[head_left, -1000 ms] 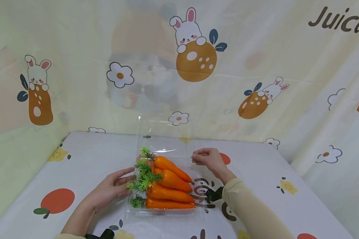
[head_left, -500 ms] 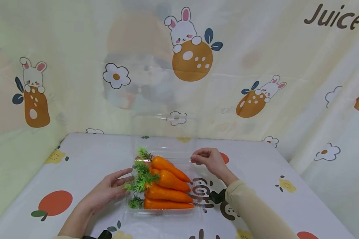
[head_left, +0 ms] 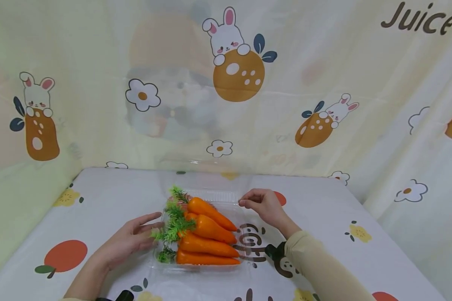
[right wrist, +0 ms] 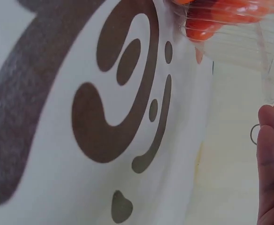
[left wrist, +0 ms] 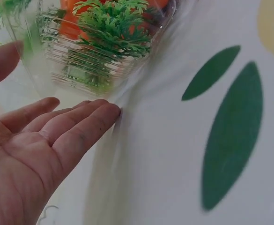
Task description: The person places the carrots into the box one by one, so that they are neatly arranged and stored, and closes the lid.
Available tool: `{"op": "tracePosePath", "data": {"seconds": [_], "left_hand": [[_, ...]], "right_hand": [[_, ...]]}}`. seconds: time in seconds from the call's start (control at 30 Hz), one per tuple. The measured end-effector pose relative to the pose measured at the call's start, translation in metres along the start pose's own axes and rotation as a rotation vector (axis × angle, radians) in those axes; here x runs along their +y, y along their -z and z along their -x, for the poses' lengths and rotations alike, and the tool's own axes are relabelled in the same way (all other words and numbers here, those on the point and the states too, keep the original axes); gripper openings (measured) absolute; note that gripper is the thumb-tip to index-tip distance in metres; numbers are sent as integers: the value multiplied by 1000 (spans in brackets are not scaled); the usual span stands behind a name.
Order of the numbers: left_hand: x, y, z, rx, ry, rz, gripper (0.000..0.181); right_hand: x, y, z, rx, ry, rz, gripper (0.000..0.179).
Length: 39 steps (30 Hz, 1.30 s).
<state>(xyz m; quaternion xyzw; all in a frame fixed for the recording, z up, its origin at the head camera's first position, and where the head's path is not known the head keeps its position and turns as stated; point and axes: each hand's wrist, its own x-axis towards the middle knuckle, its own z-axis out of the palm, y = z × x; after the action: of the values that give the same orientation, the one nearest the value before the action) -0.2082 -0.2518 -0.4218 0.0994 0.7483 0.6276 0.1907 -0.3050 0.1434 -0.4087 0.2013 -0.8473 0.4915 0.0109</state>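
A clear plastic clamshell box (head_left: 199, 268) lies on the table with its lid (head_left: 199, 161) tipped back towards the curtain. Several orange carrots (head_left: 211, 228) with green leafy tops (head_left: 175, 221) fill it, tips to the right. Something reddish shows behind the rearmost leaves, mostly hidden. My left hand (head_left: 129, 240) is at the box's left side, fingers extended and spread; in the left wrist view the fingertips lie close by the ribbed wall (left wrist: 80, 70). At the back right corner, my right hand (head_left: 265, 207) pinches the box edge between thumb and fingers.
The box stands on a white tablecloth (head_left: 324, 217) printed with fruit, flowers and brown lettering. Behind and to both sides hangs a pale curtain (head_left: 173, 125) with rabbit prints. A dark strap (head_left: 275, 251) sits on the right wrist.
The lid has tipped further back, its top edge now lower. Both hands stay at the same places on the box. The whole view has shifted slightly.
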Motion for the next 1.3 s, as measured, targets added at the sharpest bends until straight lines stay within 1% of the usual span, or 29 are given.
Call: {"op": "tracePosePath", "data": {"seconds": [0.07, 0.17, 0.27, 0.37, 0.43, 0.57, 0.63, 0.7, 0.77, 0.83, 0.97, 1.13, 1.2, 1.27, 1.3], "left_hand": [[5, 3, 2, 10, 4, -16, 66], [17, 11, 6, 21, -10, -33, 64], [35, 20, 10, 35, -49, -86, 62], [57, 25, 13, 80, -79, -161, 61], [73, 26, 13, 117, -98, -205, 60], [103, 22, 12, 187, -118, -260, 59], [114, 20, 11, 222, -116, -273, 62], [122, 16, 9, 255, -102, -272, 66], [127, 14, 7, 277, -82, -261, 70], [129, 11, 5, 286, -59, -245, 73], [129, 9, 2, 274, -26, -171, 73], [125, 9, 5, 227, 23, -37, 62], [122, 8, 9, 204, 50, -1, 54], [118, 6, 13, 183, 71, 23, 47], [115, 4, 15, 170, 77, 37, 43]], "right_hand": [[-2, 0, 1, 4, 18, 15, 10], [-5, 0, 2, 11, 27, 33, 9], [-4, -1, 3, 9, 13, 39, 9], [-3, -1, 4, 9, 7, 34, 9], [-2, 0, 5, 7, 12, 34, 9], [0, 0, 6, 5, 30, 41, 8], [0, 0, 6, 4, 38, 47, 7], [0, 0, 5, 4, 42, 50, 7], [1, 0, 5, 3, 44, 49, 7], [1, 0, 5, 5, 46, 54, 8], [1, -1, 6, 1, 52, 51, 9], [0, -1, 5, -4, 55, 46, 10], [0, 0, 5, -12, 56, 51, 11], [-1, 1, 5, -22, 51, 74, 6], [-1, 2, 5, -23, 47, 95, 9]]}}
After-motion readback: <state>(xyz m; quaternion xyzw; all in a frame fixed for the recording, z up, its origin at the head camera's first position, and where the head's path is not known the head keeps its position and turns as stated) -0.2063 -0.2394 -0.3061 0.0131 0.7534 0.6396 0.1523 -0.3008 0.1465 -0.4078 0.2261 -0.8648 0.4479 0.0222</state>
